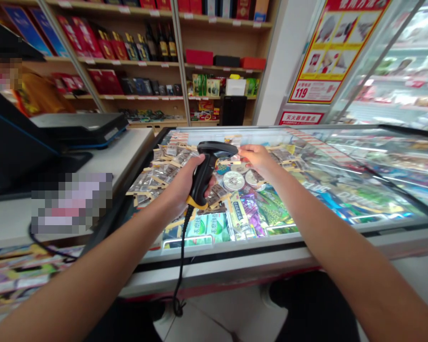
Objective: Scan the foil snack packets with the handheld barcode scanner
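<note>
Two bare forearms are reaching out from the bottom edge, nearest the camera. At the far left, a dark terminal [21, 142] is sitting on the pale worktop [124, 152]. A black cable [181, 266] is hanging from the scanner [209, 164], which the left hand [178, 190] is holding upright, its grip clamped around the handle and the head pointing right. Just beside that head, the right hand [256, 159] is hovering over the glass-topped freezer [271, 242]. Its fingertips are drawn together, though whether they are pinching a small packet is too fine to tell. Wrapped snacks are lying under the glass. The step in hand looks like scanning an item. A clean read would call for turning the code squarely into the scanner's window and pressing the trigger.
</note>
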Demonstrator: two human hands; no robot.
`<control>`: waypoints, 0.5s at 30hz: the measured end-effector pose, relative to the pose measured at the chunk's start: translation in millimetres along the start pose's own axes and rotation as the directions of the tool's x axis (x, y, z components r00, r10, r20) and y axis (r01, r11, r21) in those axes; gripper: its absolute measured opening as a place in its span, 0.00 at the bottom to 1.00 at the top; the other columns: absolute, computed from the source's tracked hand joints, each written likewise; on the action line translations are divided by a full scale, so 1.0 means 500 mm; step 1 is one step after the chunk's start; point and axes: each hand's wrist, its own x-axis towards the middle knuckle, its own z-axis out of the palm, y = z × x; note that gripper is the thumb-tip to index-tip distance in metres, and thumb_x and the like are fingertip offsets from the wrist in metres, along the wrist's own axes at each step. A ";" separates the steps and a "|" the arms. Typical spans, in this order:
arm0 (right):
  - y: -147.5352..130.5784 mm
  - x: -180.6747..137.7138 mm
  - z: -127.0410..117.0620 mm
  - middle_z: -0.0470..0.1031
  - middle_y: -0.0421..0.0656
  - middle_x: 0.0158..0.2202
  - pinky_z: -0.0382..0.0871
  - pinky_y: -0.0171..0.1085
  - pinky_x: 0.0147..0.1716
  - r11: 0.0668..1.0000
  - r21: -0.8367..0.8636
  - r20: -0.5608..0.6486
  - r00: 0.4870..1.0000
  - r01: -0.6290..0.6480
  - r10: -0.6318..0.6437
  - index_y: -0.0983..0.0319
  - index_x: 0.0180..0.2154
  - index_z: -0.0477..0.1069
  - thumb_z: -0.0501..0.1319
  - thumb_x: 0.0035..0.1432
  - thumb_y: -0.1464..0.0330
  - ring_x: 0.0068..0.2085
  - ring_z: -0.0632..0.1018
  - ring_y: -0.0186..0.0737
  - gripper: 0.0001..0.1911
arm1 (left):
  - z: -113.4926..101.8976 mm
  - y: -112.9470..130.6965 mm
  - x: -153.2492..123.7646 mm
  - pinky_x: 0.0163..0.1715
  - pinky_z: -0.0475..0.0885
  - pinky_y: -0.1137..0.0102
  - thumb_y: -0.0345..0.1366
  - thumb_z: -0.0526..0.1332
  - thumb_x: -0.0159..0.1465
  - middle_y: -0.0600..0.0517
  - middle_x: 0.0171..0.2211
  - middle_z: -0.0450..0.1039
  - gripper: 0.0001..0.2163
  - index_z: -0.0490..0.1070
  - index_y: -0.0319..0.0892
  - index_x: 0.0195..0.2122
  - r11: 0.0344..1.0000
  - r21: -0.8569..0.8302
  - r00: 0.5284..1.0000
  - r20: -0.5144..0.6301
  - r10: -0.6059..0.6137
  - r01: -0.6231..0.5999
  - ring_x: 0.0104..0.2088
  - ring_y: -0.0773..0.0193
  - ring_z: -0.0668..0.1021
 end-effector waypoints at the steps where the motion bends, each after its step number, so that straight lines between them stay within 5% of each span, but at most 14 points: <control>1: -0.001 -0.001 0.000 0.80 0.41 0.34 0.63 0.30 0.26 1.000 -0.003 0.003 1.000 0.002 -0.002 0.62 0.41 0.78 0.68 0.59 0.68 0.29 0.75 0.31 0.08 | -0.001 0.000 0.001 0.14 0.61 0.74 0.48 0.53 0.65 0.52 0.19 0.69 0.16 0.69 0.39 0.33 1.000 -0.001 1.000 0.001 0.001 -0.001 0.14 0.68 0.68; 15: -0.011 0.021 -0.052 0.75 0.39 0.28 0.65 0.32 0.28 0.996 -0.031 -0.109 0.991 0.081 -0.084 0.63 0.38 0.76 0.67 0.58 0.69 0.28 0.72 0.32 0.06 | -0.004 0.006 0.004 0.13 0.60 0.74 0.51 0.56 0.63 0.53 0.18 0.68 0.17 0.69 0.39 0.33 0.991 -0.129 0.999 -0.002 -0.035 0.034 0.13 0.69 0.67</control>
